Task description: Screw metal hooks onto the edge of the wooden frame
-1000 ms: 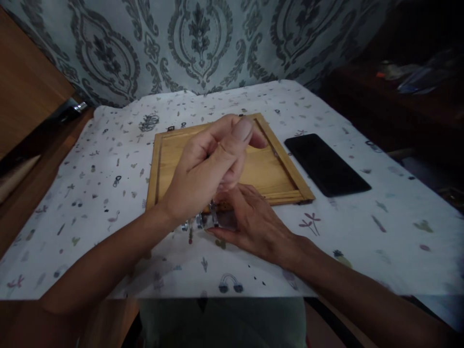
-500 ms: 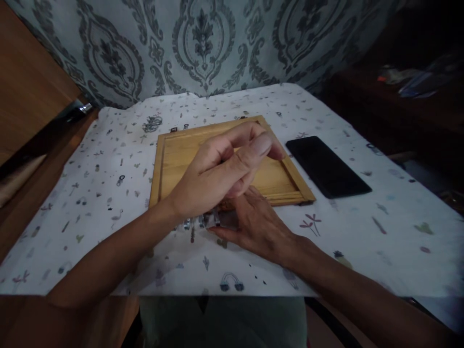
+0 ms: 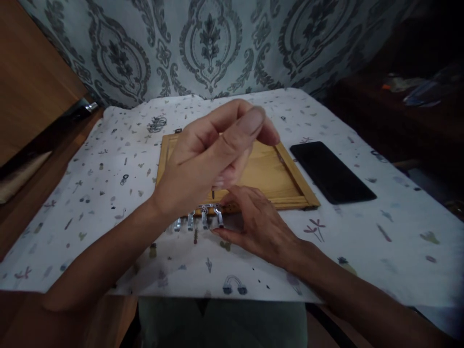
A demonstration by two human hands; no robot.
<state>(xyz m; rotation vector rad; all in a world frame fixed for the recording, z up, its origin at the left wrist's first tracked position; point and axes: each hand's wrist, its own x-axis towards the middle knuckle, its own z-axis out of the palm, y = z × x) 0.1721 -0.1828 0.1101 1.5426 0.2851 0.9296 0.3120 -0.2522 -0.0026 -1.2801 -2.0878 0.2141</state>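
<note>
A yellow-brown wooden framed board (image 3: 268,169) lies on the table. At its near edge sits a row of shiny metal hooks (image 3: 205,217), several prongs pointing toward me. My right hand (image 3: 259,222) is at the right end of this row, its thumb and forefinger on either side of the last hook. Above the board, my left hand (image 3: 213,150) is raised with curled fingers and the thumb laid over them. What it holds, if anything, is hidden. A small dark upright sliver (image 3: 213,194) shows below it, too small to name.
A black phone-like slab (image 3: 331,171) lies right of the board. Beyond the board's far left corner is a small heap of metal pieces (image 3: 157,124). A patterned white cloth (image 3: 108,232) covers the table, and a patterned curtain (image 3: 210,43) hangs behind it.
My left hand has moved slightly left and up, uncovering more of the metal hooks. My right hand stays at the end of the hook row. The view has shifted a little.
</note>
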